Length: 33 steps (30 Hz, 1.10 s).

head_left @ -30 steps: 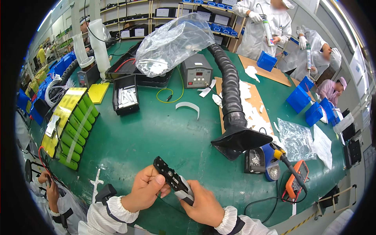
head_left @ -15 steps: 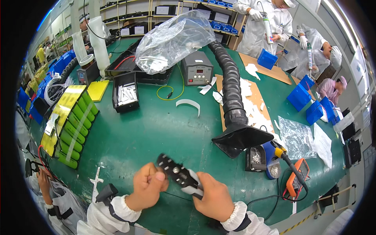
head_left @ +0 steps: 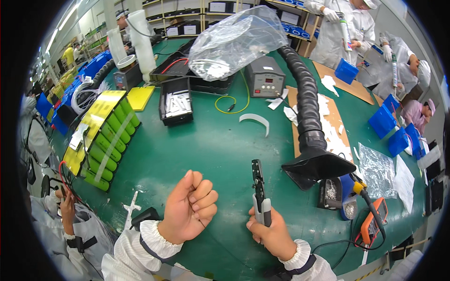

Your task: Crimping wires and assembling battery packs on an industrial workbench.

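My right hand [head_left: 274,234] is closed round the grey-and-black handles of a wire stripper [head_left: 258,187], whose dark jaws point up and away from me. My left hand [head_left: 191,208] is turned palm toward me with curled fingers. A short piece of thin dark wire [head_left: 202,223] pokes out below those fingers; the rest of it inside the hand is hidden. The tool and the left hand are apart, both over the green table [head_left: 211,154]. To the left stands a battery pack [head_left: 105,143] of green cells with a yellow top board.
A black fume hose nozzle [head_left: 318,164] hangs at right, near a soldering iron [head_left: 363,189] and an orange meter [head_left: 372,222]. Farther back are a soldering station [head_left: 265,77], a black bin [head_left: 176,103] of white strips and a plastic bag [head_left: 239,42]. Co-workers stand around.
The wire stripper has swung upright and moved right, away from my left hand. My left hand has rolled to show its palm. The whole scene has shifted right in the picture.
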Tool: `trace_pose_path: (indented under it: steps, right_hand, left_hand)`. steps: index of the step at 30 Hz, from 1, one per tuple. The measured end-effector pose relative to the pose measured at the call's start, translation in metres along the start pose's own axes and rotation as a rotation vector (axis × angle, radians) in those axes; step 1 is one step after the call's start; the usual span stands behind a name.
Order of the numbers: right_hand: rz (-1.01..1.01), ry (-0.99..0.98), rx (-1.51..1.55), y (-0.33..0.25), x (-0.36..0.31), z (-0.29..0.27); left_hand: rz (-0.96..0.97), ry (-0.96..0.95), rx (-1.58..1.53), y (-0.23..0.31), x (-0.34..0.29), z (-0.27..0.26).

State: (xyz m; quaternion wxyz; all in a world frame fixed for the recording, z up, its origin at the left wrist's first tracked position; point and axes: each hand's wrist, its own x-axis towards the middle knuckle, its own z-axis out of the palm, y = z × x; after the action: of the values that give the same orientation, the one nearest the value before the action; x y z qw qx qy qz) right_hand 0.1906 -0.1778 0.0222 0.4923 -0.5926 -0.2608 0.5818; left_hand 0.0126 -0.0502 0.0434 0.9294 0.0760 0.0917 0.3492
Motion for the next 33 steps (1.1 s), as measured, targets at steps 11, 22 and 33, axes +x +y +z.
trace_pose_path:
  steps: [11,22,33]
  right_hand:
    - [-0.006,-0.016,0.022,0.002,0.003,0.005]
    - [-0.006,-0.013,-0.002,0.004,0.003,0.003]
    - [-0.013,-0.017,-0.017,0.004,0.002,0.002]
  left_hand:
    - [0.002,-0.167,-0.275,0.018,-0.007,0.004]
    - [0.246,-0.001,-0.287,0.022,-0.002,0.012]
    - [0.238,0.013,-0.264,0.023,-0.003,0.012]
